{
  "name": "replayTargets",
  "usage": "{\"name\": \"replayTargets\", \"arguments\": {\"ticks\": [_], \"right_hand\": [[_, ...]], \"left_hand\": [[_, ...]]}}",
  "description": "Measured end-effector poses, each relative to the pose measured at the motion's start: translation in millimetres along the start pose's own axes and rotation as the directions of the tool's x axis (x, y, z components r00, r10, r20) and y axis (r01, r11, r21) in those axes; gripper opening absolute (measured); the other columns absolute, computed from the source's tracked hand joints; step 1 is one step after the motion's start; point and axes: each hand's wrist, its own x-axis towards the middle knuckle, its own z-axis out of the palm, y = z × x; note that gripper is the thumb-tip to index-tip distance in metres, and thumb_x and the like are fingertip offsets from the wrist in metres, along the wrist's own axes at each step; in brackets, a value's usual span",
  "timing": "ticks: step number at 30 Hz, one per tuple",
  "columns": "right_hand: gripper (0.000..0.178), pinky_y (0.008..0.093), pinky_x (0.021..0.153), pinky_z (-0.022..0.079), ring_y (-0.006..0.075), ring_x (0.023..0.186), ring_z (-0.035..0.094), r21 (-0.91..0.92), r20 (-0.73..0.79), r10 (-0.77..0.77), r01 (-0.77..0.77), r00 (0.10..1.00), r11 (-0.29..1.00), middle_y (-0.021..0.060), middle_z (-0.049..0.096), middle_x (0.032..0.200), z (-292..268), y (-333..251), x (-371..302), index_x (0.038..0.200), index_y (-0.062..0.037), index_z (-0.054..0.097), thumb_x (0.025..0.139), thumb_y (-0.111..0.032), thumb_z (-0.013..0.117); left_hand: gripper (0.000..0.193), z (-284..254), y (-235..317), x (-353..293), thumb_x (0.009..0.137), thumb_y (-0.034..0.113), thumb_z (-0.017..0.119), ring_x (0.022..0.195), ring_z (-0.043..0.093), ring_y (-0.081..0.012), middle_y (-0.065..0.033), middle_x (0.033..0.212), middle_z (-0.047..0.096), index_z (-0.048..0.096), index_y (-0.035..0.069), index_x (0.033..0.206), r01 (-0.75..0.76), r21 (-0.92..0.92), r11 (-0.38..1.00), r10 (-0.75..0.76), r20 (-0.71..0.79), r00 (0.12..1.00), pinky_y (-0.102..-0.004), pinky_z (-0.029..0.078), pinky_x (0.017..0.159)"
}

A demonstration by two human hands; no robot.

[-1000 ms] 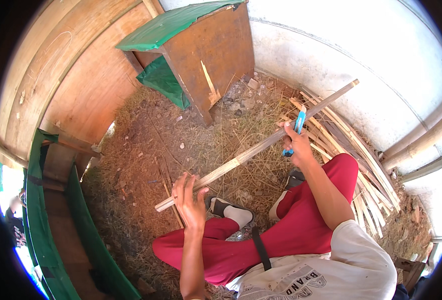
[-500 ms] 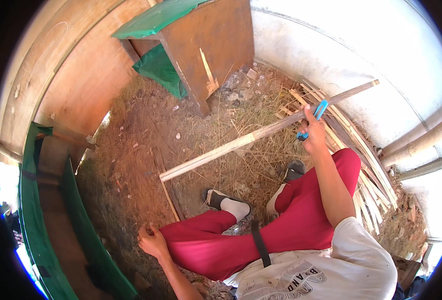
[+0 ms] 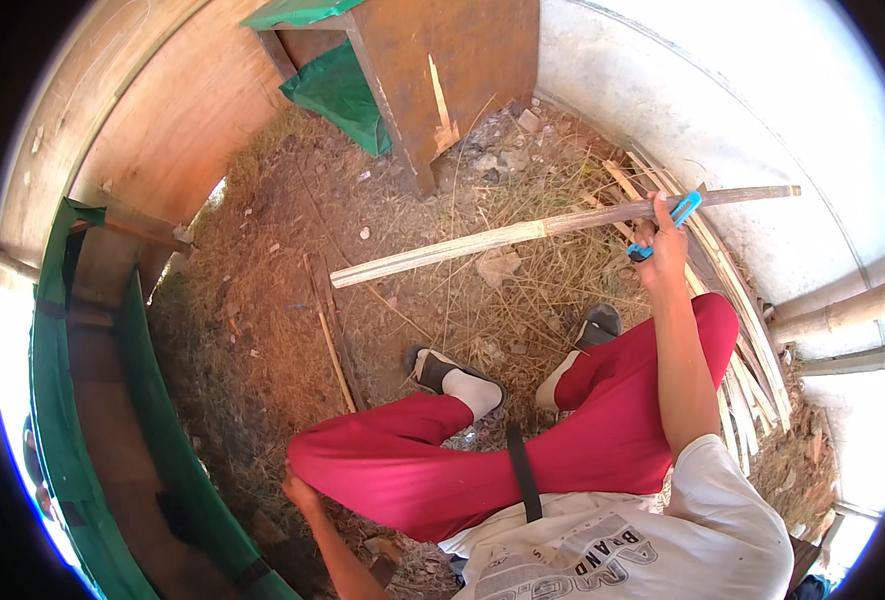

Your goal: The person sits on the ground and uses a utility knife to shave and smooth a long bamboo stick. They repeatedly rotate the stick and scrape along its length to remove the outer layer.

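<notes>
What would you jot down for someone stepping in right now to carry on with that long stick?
Right hand: raised, gripping the long pale split bamboo strip near its far end, together with a blue-handled cutter.
Left hand: down by the left thigh near the straw-covered ground, holding nothing visible.
The strip hangs free above the ground, its near end unsupported.
More split bamboo strips lie piled along the white wall.
Done: strip lifted. Left: any cutting cannot be judged from here.

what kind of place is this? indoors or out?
Looks like a rough outdoor shed or yard corner, not a workshop: a dirt floor strewn with dry straw, wooden plank walls, a pile of split bamboo strips, and green tarp along one side.
</notes>
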Motion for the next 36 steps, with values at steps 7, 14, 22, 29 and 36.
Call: {"name": "replayTargets", "arguments": {"ticks": [7,14,22,29,36], "right_hand": [[0.030,0.0233,0.048,0.031,0.0054,0.050,0.034,-0.015,0.003,-0.022,0.022,1.000,1.000,0.0057,0.066,0.090,-4.3,1.8,2.0,0.106,-0.0032,0.064,0.097,-0.031,0.069],[0.031,0.0245,0.049,0.031,0.0056,0.051,0.033,0.013,0.003,-0.002,0.002,1.000,1.000,-0.0001,0.056,0.075,5.4,4.2,-4.5,0.107,-0.0032,0.064,0.097,-0.032,0.069],[0.032,0.0247,0.050,0.029,0.0063,0.052,0.032,-0.028,-0.018,-0.001,0.000,1.000,1.000,-0.0056,0.038,0.064,-4.1,7.6,1.6,0.108,-0.0029,0.065,0.097,-0.033,0.069],[0.028,0.0247,0.051,0.032,0.0062,0.051,0.034,-0.022,0.027,0.045,-0.044,0.999,0.999,0.0068,0.059,0.090,2.2,9.8,-6.4,0.107,-0.0052,0.064,0.098,-0.031,0.067],[0.029,0.0251,0.052,0.033,0.0065,0.051,0.034,-0.049,0.084,0.040,-0.036,0.996,0.998,0.0115,0.072,0.101,6.8,17.2,-14.5,0.110,-0.0060,0.064,0.098,-0.032,0.067]], "left_hand": [[0.054,3.2,57.0,-93.3,0.099,0.038,0.049,0.128,0.053,-0.0385,-0.0229,0.138,0.056,0.053,0.002,0.140,-0.902,0.365,0.230,0.864,0.349,0.362,-0.0505,0.034,0.113],[0.059,-44.3,-17.1,-25.4,0.104,0.039,0.037,0.139,0.041,-0.0424,-0.0285,0.149,0.042,0.045,-0.006,0.142,-0.457,0.637,0.621,0.537,0.078,0.840,-0.0567,0.025,0.118],[0.061,12.9,30.3,-76.6,0.105,0.046,0.027,0.142,0.041,-0.0349,-0.0254,0.145,0.049,0.053,0.003,0.140,-0.979,0.184,0.091,0.683,0.704,0.196,-0.0550,0.021,0.120],[0.059,2.8,54.6,-1.4,0.107,0.046,0.034,0.117,0.063,-0.0373,-0.0237,0.123,0.066,0.064,0.001,0.128,-0.111,0.438,0.892,0.016,0.215,0.977,-0.0492,0.047,0.100],[0.019,54.9,90.8,-43.8,0.101,0.013,0.061,0.062,0.066,-0.0186,-0.0109,0.074,0.070,0.071,-0.003,0.103,-0.763,0.451,0.463,0.815,0.122,0.567,-0.0336,0.053,0.056]]}}
